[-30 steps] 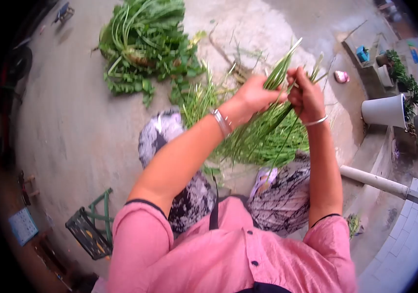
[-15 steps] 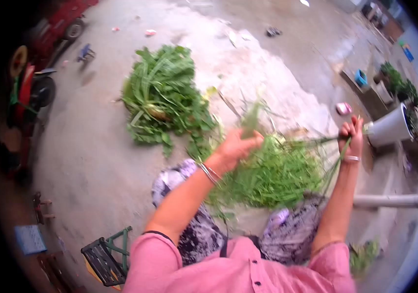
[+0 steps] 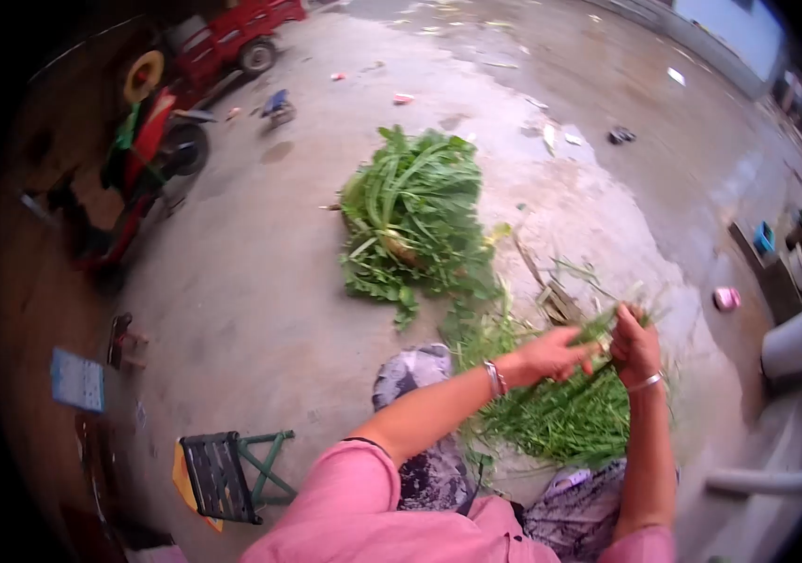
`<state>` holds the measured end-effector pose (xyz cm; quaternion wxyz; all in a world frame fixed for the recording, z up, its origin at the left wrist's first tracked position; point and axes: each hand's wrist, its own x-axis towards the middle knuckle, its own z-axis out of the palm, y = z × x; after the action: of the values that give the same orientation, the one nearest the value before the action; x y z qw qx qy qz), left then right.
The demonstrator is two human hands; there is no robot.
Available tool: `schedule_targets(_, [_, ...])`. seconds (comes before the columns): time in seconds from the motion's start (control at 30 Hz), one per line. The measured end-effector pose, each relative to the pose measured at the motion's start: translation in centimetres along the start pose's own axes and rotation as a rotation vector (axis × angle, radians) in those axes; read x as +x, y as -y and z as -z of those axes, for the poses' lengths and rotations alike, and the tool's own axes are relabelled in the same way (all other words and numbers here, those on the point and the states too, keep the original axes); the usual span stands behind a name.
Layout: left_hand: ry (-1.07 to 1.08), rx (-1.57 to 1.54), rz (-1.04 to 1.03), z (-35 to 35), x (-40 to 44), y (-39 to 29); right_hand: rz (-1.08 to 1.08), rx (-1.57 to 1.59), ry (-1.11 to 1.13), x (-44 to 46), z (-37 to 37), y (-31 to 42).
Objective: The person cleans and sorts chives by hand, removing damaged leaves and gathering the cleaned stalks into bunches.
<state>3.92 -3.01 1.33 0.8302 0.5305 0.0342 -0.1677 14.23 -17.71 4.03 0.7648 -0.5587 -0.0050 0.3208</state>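
Observation:
Over a pile of cut greens (image 3: 579, 422) on the ground, my two hands are close together. My right hand (image 3: 637, 349) is closed round the upper part of some long green stalks. Just left of it, my left hand (image 3: 556, 357) has its fingers around the same stalks, partly blurred. Loose leaves hang below both hands. Farther forward and to the left lies a large leafy bunch (image 3: 415, 220) on the concrete, with a yellowish root part showing among its leaves.
A folding stool (image 3: 223, 477) stands at my lower left. A red scooter (image 3: 138, 178) and a red cart (image 3: 242, 42) are at the upper left. To the right are a white bucket (image 3: 800, 335), a pink object (image 3: 726, 298) and a pipe (image 3: 765, 481).
Half a second ago my hands were wide apart, with stalks at the right one; now they are together over the pile. The view has turned leftward, showing more of the scooter and cart.

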Motion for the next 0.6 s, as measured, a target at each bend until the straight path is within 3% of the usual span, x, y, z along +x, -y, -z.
schedule_targets(0.23, [-0.2,-0.044,-0.078,1.4,-0.1,-1.2,0.039,-0.046,-0.066,0.2,0.0,-0.1])
schedule_targets(0.6, [-0.217,-0.053,-0.06,0.8,0.4,-1.0,0.032,-0.011,-0.022,-0.6,-0.4,0.5])
